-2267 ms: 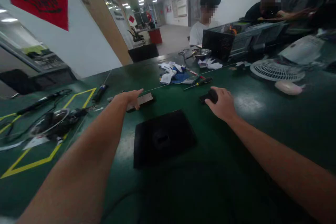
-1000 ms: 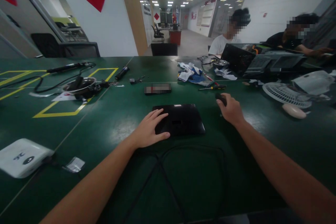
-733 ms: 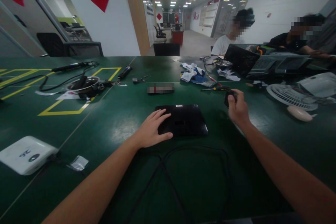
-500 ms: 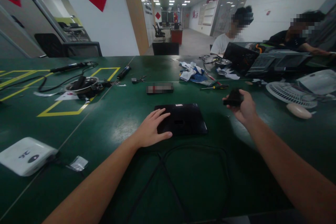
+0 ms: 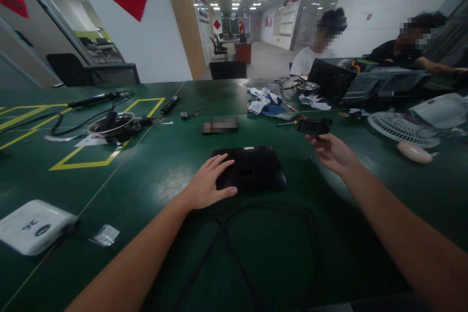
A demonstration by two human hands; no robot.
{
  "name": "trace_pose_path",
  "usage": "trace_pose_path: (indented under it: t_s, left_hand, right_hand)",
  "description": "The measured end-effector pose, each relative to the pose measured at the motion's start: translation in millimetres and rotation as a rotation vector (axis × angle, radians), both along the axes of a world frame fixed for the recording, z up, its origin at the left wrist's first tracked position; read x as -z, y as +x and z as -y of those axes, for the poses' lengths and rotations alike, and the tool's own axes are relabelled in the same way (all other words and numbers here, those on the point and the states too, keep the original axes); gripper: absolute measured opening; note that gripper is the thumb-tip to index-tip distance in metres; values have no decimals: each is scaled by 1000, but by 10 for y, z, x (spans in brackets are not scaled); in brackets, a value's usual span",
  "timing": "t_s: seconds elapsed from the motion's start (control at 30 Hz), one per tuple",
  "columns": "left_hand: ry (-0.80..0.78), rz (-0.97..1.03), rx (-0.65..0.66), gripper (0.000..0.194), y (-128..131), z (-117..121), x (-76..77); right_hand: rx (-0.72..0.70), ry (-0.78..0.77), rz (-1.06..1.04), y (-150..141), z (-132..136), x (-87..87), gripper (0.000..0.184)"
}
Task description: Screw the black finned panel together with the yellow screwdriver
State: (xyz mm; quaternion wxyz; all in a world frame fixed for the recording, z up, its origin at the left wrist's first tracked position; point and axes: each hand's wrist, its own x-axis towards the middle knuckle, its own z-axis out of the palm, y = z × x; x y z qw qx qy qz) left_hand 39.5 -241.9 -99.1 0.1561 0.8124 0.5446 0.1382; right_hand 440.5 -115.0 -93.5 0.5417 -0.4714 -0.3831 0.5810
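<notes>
A flat, glossy black panel (image 5: pixel 256 168) with a small rectangular slot near its middle lies on the green table (image 5: pixel 146 234). My left hand (image 5: pixel 210 183) rests on its left side, fingers spread and thumb along the near edge. To the right, my right hand (image 5: pixel 334 153) is raised above the table, pinching a small black part (image 5: pixel 312 126) between thumb and fingers. That part has a flat plate and a thicker end; its exact kind I cannot make out. A looped black cable (image 5: pixel 234 243) lies in front of the panel.
A screwdriver (image 5: pixel 287 123) and blue-and-white gloves (image 5: pixel 266 101) lie behind the right hand. At right are a white fan grille (image 5: pixel 398 129) and a pinkish mouse-shaped object (image 5: pixel 415 152). A white box (image 5: pixel 36 226) sits at left. Two people sit across the table.
My right hand has turned the black part so its flat plate now points left and shows more. My left hand stays on the panel. The whole view has shifted slightly.
</notes>
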Motion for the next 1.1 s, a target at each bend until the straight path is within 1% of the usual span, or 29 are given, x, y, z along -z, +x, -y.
trace_pose_path:
  t_s: [0.1,0.2,0.3,0.4,0.57,0.6,0.67,0.73,0.8,0.97,1.1]
  left_hand:
    - [-3,-3,-4,89,-4,0,4]
    - [-4,-3,0,90,2,0,-5]
    - [-4,-3,0,90,17,0,-23]
    - [-8,0,-4,90,29,0,-37]
    - [4,14,7,89,20,-8,-22]
    - [13,16,13,89,18,-11,-16]
    - [32,23,22,89,19,-16,-7]
    - [42,30,26,89,28,-18,-5]
    - [45,38,25,88,39,-16,-9]
    - [42,50,24,89,50,-5,-19]
    - [49,42,25,87,46,-10,-12]
  right_hand:
    - [-59,27,45,-10,21,-18,12]
    - [-115,58,86,-51,46,-55,15]
    - [-178,93,133,-164,98,-110,18]
    - [-256,135,185,-352,193,-206,19]
    - [-410,207,232,-765,373,-450,31]
    - [-463,228,253,-845,398,-493,32]
    - [-607,353,370,-985,434,-550,29]
    - [-695,450,469,-1087,456,-561,26]
    - [-738,497,537,-1150,472,-537,25]
    - [-801,560,608,-1200,499,-461,26]
    - [-831,555,610,-1217,496,-439,28]
